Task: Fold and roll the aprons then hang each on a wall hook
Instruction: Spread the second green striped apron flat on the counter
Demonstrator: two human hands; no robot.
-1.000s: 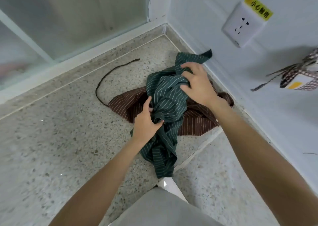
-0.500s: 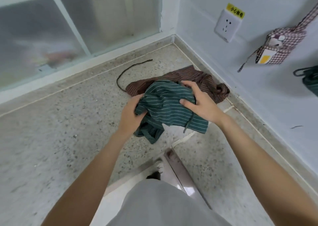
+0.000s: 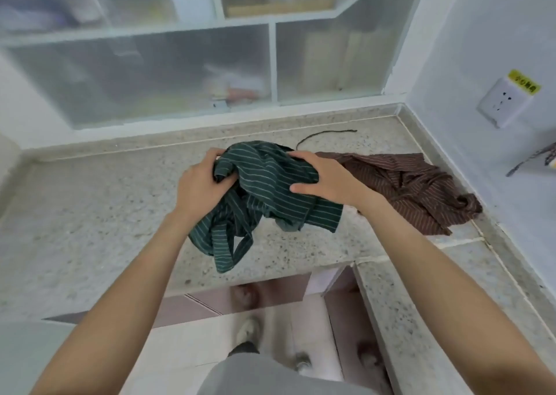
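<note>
A crumpled green striped apron (image 3: 264,190) is held over the speckled stone counter (image 3: 90,214). My left hand (image 3: 200,184) grips its left side with curled fingers. My right hand (image 3: 322,178) holds its right side, fingers curled over the cloth and thumb pressed on top. The apron's straps dangle toward the counter's front edge. A brown striped apron (image 3: 406,190) lies bunched on the counter to the right, near the wall corner, with its dark strap (image 3: 325,134) trailing behind it.
Frosted sliding panes (image 3: 180,72) stand behind the counter. A wall socket (image 3: 502,102) sits on the right wall, and part of a checked apron (image 3: 538,158) hangs at the right edge. The counter's front edge steps down to the floor, where my shoes show.
I have lifted the green apron off the brown one and carried it left, away from the corner. The view has swung up and left, so the wall items have slid to the right edge.
</note>
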